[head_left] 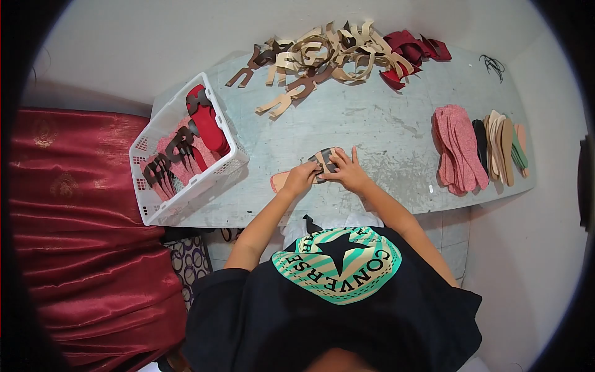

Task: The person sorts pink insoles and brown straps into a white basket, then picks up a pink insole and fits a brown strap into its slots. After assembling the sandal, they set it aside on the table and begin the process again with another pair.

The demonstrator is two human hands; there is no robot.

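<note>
A sandal, made of a tan sole with a dark brown and tan strap across it, lies slanted on the table before me. My left hand is closed on the strap's near-left side, with its fingertips pinched at the edge. My right hand grips the front part from the other side, thumb on the strap and one finger raised off it. Both hands touch the sandal, and their fingers hide part of it.
A white plastic basket at the left holds red and pink soles with dark straps. Loose tan, brown and red strap pieces lie heaped at the back. Pink soles and other coloured soles stand in rows at the right, near black cords.
</note>
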